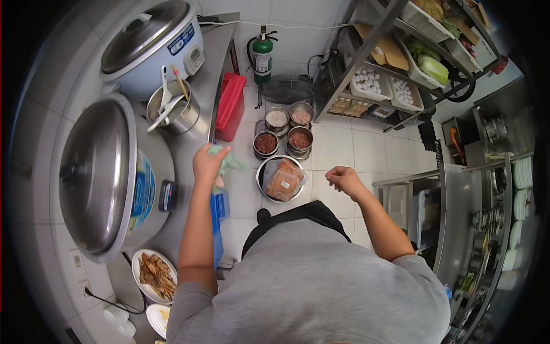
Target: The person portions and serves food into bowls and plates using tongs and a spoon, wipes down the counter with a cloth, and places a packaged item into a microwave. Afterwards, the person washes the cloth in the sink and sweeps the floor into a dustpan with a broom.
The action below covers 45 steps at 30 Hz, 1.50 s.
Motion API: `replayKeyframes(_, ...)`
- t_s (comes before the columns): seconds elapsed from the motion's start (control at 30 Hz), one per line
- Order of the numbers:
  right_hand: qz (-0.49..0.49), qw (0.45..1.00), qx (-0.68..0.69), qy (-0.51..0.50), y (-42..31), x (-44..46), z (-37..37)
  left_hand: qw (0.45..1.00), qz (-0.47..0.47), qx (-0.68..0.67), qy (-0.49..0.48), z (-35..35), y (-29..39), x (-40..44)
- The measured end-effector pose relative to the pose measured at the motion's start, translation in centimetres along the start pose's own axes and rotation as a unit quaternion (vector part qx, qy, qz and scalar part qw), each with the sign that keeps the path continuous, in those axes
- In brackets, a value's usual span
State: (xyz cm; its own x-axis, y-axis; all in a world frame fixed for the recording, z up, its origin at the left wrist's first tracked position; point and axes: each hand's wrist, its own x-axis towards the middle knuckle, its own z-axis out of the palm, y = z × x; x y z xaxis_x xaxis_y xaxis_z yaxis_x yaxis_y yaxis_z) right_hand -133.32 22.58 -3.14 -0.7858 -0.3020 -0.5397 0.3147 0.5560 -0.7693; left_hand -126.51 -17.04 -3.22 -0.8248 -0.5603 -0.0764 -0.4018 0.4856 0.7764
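Observation:
My left hand is closed around a thin, crumpled pale green cloth at the edge of the steel counter. To the right, my right hand hangs over the tiled floor with its fingers curled in and nothing showing in them. Between and beyond my hands, a steel bowl on the floor holds a clear plastic bag of orange-pink food. Steel pots of minced or chopped food, such as the dark red one, stand just behind it.
On the left counter stand two large lidded cookers, a pot of utensils and a plate of browned food. A red box, fire extinguisher, egg shelf and dish rack surround the floor.

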Motion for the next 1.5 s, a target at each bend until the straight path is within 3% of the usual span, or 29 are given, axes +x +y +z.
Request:
replayKeyframes(0.1,0.025,1.000,0.017,-0.007,-0.2,4.8,-2.5,0.996,0.059,0.020,0.060,2.9,3.4,7.8)
replayKeyframes(0.27,-0.008,0.998,-0.052,-0.043,-4.3,15.5,-6.5,0.987,0.064,0.039,0.141,7.7,8.2,17.6)
replayKeyframes(0.4,0.002,0.984,-0.088,-0.158,-5.2,26.5,-10.3,0.967,0.072,0.116,0.217,11.9,8.3,22.6)
replayKeyframes(0.5,-0.098,0.952,-0.203,-0.208,-5.4,33.3,-14.4,0.964,0.006,0.140,0.226,14.2,9.8,24.5)
replayKeyframes(0.6,-0.142,0.961,-0.134,-0.197,-8.0,38.0,-18.7,0.955,0.000,0.193,0.225,15.3,11.6,27.0)
replayKeyframes(0.67,-0.188,0.958,-0.173,-0.128,-7.3,42.3,-20.8,0.952,0.015,0.216,0.218,15.4,13.2,28.7)
replayKeyframes(0.77,-0.106,0.987,-0.095,-0.080,-10.0,44.7,-21.5,0.931,0.062,0.284,0.222,14.4,13.7,33.1)
replayKeyframes(0.9,-0.135,0.985,-0.024,-0.103,-14.7,47.5,-17.5,0.909,0.068,0.331,0.243,13.9,11.5,38.1)
replayKeyframes(0.97,-0.216,0.968,-0.010,-0.125,-18.0,50.3,-14.3,0.909,0.048,0.336,0.243,14.0,10.8,41.0)
replayKeyframes(1.03,-0.304,0.940,-0.046,-0.149,-23.1,53.8,-11.1,0.915,0.022,0.341,0.213,14.2,9.7,42.5)
replayKeyframes(1.17,-0.350,0.915,-0.065,-0.190,-35.9,61.8,-4.6,0.913,-0.027,0.366,0.181,14.2,9.4,46.8)
replayKeyframes(1.3,-0.516,0.852,-0.008,-0.083,-45.4,71.9,6.2,0.918,-0.011,0.363,0.158,14.5,8.5,48.6)
replayKeyframes(1.37,-0.530,0.841,0.006,-0.108,-51.1,74.8,10.6,0.913,0.005,0.377,0.154,14.5,8.4,49.3)
replayKeyframes(1.47,-0.554,0.830,0.021,-0.066,-58.1,78.2,16.9,0.906,0.015,0.393,0.156,14.4,8.2,49.5)
replayKeyframes(1.5,-0.527,0.846,0.016,-0.085,-60.1,78.9,18.5,0.908,0.011,0.390,0.153,14.4,8.1,49.5)
